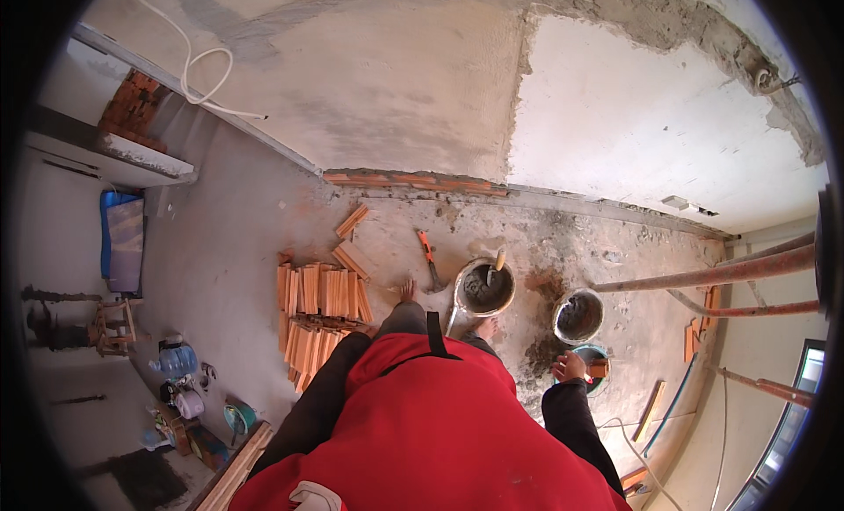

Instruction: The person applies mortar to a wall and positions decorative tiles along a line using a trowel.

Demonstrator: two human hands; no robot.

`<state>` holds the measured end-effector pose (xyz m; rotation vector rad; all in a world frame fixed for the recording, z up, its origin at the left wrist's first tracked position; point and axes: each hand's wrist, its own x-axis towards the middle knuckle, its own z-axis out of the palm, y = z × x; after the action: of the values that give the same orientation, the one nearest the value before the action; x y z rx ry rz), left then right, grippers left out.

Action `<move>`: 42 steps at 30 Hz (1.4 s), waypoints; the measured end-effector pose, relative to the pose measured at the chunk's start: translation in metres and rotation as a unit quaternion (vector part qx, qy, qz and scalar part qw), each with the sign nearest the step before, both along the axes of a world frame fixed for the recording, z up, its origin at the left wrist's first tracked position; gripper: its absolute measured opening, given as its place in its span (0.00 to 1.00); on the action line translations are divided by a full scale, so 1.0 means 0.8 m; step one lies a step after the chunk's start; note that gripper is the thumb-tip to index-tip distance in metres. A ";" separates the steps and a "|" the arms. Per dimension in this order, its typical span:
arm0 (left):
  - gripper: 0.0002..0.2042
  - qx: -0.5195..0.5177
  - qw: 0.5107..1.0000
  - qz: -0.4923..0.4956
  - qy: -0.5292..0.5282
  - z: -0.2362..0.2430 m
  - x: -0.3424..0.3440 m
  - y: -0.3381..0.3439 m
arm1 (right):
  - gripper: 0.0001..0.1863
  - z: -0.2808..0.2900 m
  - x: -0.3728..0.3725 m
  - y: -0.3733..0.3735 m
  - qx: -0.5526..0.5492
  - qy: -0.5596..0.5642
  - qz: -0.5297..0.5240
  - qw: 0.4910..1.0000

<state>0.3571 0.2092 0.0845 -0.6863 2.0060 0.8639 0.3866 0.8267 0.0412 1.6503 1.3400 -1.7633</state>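
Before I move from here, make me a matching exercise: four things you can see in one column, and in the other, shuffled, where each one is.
Things
1. Hammer
2. Trowel
3. Stacked bricks
4. Right hand

Places
A. To the left of the feet
B. At a teal tub
C. In a round bucket
D. Lying on the floor, between the bricks and that bucket

Right pairs: 1-D, 2-C, 3-A, 4-B
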 end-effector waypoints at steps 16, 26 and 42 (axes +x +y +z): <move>0.23 0.084 0.996 -0.033 0.025 -0.101 0.010 -0.054 | 0.14 0.054 -0.031 -0.117 0.042 0.027 0.077 0.996; 0.23 0.113 0.993 -0.031 -0.032 -0.131 0.026 -0.084 | 0.14 0.071 -0.012 -0.183 0.038 0.042 0.111 0.992; 0.23 0.124 0.991 -0.014 -0.056 -0.174 0.026 -0.069 | 0.16 0.088 -0.008 -0.153 0.066 0.014 0.138 0.988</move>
<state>0.3776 0.1537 -0.0544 -0.5517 1.7675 1.0160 0.3802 0.7045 0.1119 1.4254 1.6425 -1.5711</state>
